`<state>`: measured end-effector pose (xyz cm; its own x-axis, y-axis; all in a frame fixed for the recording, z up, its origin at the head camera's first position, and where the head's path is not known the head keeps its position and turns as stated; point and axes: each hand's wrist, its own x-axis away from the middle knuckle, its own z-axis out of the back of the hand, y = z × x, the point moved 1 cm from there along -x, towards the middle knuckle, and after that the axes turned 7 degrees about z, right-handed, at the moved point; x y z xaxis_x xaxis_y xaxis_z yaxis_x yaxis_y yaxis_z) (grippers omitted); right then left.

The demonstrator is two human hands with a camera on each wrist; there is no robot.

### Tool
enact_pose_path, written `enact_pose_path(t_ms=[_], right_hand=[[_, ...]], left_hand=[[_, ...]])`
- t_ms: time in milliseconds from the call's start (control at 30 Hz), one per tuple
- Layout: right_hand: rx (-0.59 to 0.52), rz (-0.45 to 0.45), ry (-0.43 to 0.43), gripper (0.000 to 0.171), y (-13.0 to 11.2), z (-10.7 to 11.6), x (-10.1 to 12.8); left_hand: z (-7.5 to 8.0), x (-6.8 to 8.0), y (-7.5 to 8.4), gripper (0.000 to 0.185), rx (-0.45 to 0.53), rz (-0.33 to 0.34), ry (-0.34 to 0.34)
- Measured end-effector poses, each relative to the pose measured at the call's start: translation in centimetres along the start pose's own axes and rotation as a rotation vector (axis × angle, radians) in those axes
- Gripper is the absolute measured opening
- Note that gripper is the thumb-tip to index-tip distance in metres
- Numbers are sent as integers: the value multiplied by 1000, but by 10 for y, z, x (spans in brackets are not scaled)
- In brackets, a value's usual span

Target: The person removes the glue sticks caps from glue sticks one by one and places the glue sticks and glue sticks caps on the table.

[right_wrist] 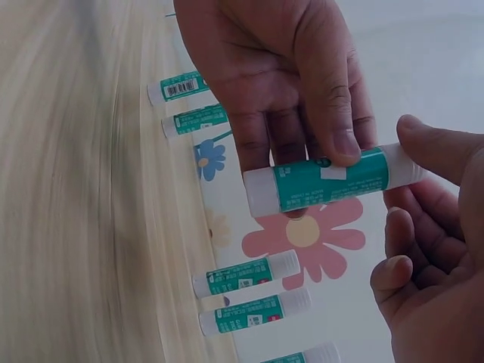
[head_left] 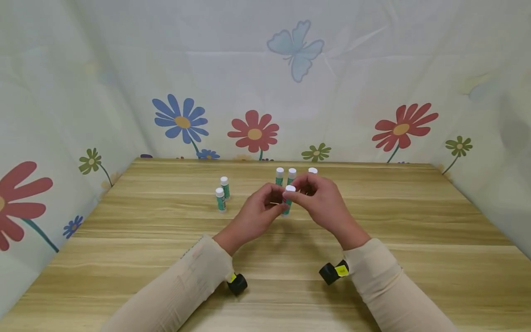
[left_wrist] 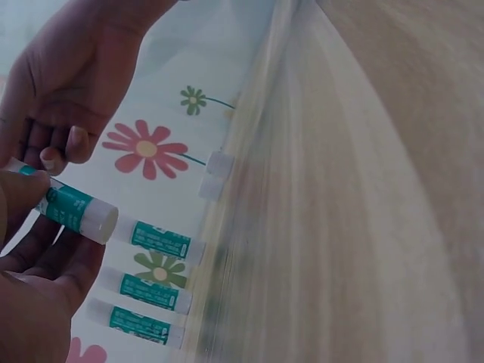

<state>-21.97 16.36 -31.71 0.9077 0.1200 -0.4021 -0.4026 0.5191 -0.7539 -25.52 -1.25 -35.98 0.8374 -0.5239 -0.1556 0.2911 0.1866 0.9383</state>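
A green-and-white glue stick [head_left: 286, 207] is held upright between both hands, just above the table. My left hand [head_left: 254, 213] grips its green body, thumb on one side and fingers on the other. The right hand [head_left: 327, 205] pinches the white cap [right_wrist: 404, 164] at its upper end between thumb and fingers. In the left wrist view the held glue stick [left_wrist: 66, 208] shows its white bottom end. The cap is on the stick.
Two capped glue sticks [head_left: 221, 204] stand on the wooden table [head_left: 166, 249] left of the hands. Behind the hands stand three more, one glue stick [head_left: 280, 179] near its neighbour and another [head_left: 313, 171] partly hidden by the right hand. A flowered cloth [head_left: 215, 69] hangs behind the table.
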Motion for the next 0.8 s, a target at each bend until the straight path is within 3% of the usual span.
enact_pose_path(t_ms=[433, 800], right_hand=[[-4, 127, -108, 30, 1, 5, 0], [-46, 14, 22, 34, 4, -6, 1]], left_hand=[[3, 0, 0, 27, -2, -18, -15], [0, 2, 1, 27, -10, -23, 14]])
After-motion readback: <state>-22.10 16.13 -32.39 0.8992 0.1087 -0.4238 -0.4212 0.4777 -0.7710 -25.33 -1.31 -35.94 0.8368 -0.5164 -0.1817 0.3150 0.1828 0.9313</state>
